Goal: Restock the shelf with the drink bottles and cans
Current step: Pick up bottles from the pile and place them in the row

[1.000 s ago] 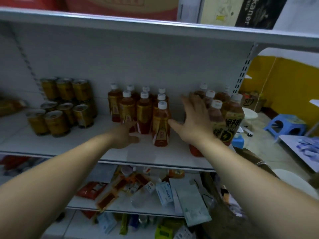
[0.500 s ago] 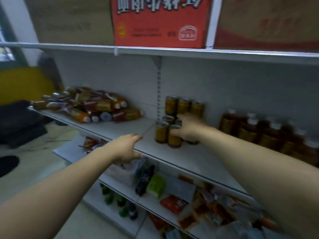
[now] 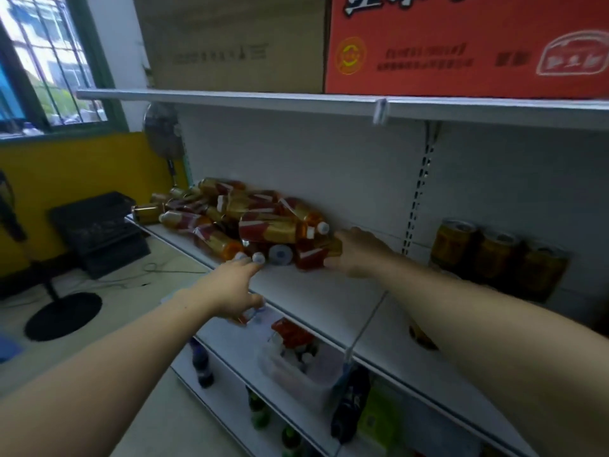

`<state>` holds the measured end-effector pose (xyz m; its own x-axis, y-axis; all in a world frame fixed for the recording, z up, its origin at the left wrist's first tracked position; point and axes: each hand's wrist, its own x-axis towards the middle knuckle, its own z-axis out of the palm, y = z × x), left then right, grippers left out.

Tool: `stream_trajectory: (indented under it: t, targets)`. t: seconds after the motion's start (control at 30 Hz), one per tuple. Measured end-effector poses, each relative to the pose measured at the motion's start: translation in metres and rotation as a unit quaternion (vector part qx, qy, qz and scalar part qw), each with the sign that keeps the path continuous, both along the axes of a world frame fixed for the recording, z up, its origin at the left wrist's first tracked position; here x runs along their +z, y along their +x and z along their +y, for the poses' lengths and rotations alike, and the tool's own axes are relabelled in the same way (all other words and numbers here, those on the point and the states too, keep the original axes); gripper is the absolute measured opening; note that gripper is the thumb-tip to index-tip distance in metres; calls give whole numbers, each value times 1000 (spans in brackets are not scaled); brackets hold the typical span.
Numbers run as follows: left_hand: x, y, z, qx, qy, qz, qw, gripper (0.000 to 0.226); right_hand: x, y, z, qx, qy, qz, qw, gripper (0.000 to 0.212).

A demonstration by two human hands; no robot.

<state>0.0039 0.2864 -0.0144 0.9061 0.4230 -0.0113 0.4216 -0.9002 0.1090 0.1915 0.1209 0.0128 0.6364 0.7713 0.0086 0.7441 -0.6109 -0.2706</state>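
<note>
A heap of amber tea bottles (image 3: 250,219) with red and gold labels and white caps lies on its side on the white shelf (image 3: 316,298), left of centre. My right hand (image 3: 357,255) reaches into the right end of the heap and its fingers close round a lying bottle (image 3: 313,255). My left hand (image 3: 230,285) stretches toward the white caps at the heap's front edge with fingers extended, holding nothing. Gold cans (image 3: 494,255) stand upright at the right of the shelf.
Cardboard boxes, one orange-red (image 3: 461,44), sit on the shelf above. The lower shelves hold dark bottles (image 3: 349,404), snack packets and a clear tub (image 3: 300,367). A fan stand (image 3: 62,315) and a black crate (image 3: 99,232) are on the floor at the left.
My view has swung left from the upright bottles, past the cans, to the heap of lying bottles. Both hands have moved left with it; the right now reaches into the heap.
</note>
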Motion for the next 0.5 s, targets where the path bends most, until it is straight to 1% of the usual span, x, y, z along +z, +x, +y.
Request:
stream_trajectory:
  t: [0.07,0.1,0.23,0.3,0.43,0.5]
  targets:
    - [4,18,29,-1,14,-15,1000,78,-5,24,35,-5,8,-3,1000,66]
    - [7,27,42,3,12,-21,1000,77,-7,36,52,-11,13,1,1000,68]
    - [16,64,91,-11,31,-34,999,74,-12,77,109,-34,31,35,998,62]
    - [18,86,112,-26,55,-32,998,76,-19,94,130,-70,54,64,994,64]
    - [10,127,140,-78,35,-21,996,81,-46,114,153,-171,91,136,972,71]
    - [1,143,154,-114,56,-2,992,88,-57,118,161,-203,116,155,960,72]
